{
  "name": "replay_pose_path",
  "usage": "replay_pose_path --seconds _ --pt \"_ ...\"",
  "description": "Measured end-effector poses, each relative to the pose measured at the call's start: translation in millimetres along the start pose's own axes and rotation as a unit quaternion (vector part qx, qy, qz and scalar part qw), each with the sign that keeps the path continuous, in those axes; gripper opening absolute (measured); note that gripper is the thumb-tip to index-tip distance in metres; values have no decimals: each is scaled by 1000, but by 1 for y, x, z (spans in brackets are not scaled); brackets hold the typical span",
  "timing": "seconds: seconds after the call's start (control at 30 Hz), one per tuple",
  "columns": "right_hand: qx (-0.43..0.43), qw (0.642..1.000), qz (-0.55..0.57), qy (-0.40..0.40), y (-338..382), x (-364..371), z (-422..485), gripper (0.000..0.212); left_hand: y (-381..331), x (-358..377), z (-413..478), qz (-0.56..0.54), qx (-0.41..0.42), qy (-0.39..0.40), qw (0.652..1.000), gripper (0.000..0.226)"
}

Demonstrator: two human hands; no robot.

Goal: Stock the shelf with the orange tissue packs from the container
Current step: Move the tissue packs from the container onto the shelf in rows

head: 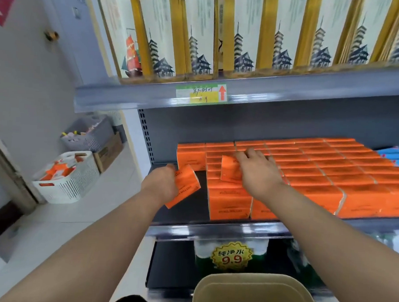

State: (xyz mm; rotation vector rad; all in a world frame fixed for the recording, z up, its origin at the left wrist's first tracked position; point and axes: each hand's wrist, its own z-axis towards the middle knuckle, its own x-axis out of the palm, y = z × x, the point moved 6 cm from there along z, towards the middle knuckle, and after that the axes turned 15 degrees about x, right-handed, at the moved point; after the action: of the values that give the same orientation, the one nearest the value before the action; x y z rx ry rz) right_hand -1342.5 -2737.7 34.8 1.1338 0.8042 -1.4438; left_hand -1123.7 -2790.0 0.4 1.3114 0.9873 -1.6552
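Packs of orange tissue [319, 180] lie in tight, layered rows across the middle shelf [213, 230], filling the centre and right of the frame. At the centre, the left hand [166, 183] grips a loose pack [187, 185], fingers curled round one end. This pack hangs tilted over the dark gap at the shelf's left end, just beside the rows. The right hand [259, 172] reaches over the rows, its fingers closed on the upper edge of a slanted pack [229, 172] that leans on the stack. A tan container [251, 292] sits at the bottom centre, below the shelf. A white basket [65, 187] stands on the floor at the left. Tall yellow-and-white boxes [246, 37] line the shelf above.
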Motion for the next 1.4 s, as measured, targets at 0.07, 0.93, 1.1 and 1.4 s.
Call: replay_pose_path --seconds 0.07,0.93,1.1,1.4 --pt "-2 1000 -6 -4 2 7 16 57 3 5 21 10 7 2 1000 29" --pt "-57 997 44 -7 12 31 93 58 19 49 140 -21 1 -75 997 55" --pt "-89 991 102 1 64 24 95 55 48 25 103 -104 -31 -107 988 56" --pt "-145 979 109 91 155 69 95 52 111 17 51 -109 -87 -94 986 47"
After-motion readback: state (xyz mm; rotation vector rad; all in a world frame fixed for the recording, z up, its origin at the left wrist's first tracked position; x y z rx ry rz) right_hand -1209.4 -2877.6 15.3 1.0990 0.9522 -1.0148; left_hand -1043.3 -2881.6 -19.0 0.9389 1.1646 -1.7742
